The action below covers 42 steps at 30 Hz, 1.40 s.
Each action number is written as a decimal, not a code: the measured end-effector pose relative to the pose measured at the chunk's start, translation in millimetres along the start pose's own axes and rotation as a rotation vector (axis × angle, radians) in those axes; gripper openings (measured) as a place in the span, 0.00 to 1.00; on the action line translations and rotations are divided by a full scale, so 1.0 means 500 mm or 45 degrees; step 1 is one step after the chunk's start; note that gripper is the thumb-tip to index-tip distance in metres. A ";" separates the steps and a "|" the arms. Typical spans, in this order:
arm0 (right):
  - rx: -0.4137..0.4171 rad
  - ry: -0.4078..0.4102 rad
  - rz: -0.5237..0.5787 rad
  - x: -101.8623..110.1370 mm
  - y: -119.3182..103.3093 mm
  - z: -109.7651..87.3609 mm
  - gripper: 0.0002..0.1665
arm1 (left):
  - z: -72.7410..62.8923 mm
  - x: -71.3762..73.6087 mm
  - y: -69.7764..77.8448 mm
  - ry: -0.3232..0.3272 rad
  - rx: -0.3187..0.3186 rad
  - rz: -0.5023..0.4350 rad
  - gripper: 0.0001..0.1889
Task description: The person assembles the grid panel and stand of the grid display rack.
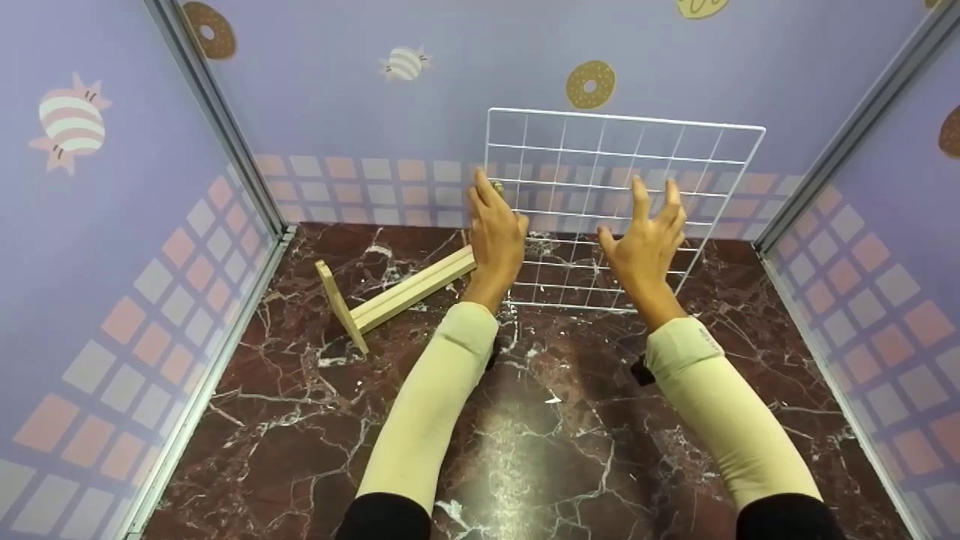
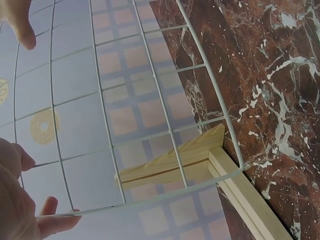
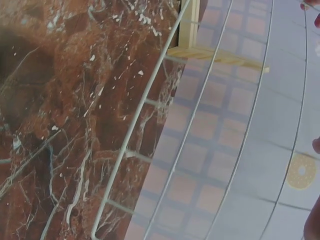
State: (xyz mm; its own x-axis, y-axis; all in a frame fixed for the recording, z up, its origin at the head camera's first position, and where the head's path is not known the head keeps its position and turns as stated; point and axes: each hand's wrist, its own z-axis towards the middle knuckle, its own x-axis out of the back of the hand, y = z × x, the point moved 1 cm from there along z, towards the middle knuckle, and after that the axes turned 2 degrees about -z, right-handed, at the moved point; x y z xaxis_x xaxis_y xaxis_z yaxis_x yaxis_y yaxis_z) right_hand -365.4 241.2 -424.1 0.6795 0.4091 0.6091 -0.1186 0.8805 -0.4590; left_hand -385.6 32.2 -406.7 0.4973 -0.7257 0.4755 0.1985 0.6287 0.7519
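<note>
A white wire grid panel [image 1: 626, 118] stands upright, leaning slightly, near the back wall. My left hand [image 1: 495, 232] grips its left edge; in the left wrist view the fingers [image 2: 59, 223] curl round the rim wire. Over the panel's right half, my right hand [image 1: 649, 240] has its fingers spread against the wires. A pale wooden stand [image 1: 412, 291], a grooved bar with an upright end board, lies to the left. Its far end is hidden behind my left hand in the head view; the left wrist view shows another end board [image 2: 200, 150] behind the panel's corner.
The floor [image 1: 525, 450] is dark red marble-patterned with white veins. Purple walls with pink and grey squares, the back wall [image 1: 315, 112] among them, enclose it on three sides. Metal corner posts [image 1: 225, 120] join the walls.
</note>
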 end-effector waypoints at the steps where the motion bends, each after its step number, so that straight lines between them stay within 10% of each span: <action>1: -0.002 0.001 0.007 -0.001 -0.002 0.001 0.51 | -0.001 0.000 0.001 -0.002 0.002 -0.011 0.51; 42: 0.030 0.176 0.169 0.006 0.014 0.011 0.33 | -0.009 0.022 -0.028 -0.063 -0.057 0.001 0.50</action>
State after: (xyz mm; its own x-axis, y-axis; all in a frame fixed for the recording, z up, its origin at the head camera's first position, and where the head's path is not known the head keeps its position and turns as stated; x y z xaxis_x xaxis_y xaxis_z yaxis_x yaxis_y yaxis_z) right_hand -367.9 249.9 -422.0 0.7496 0.4865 0.4488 -0.2296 0.8271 -0.5130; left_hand -379.2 16.8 -414.0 0.4550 -0.7375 0.4990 0.2362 0.6403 0.7309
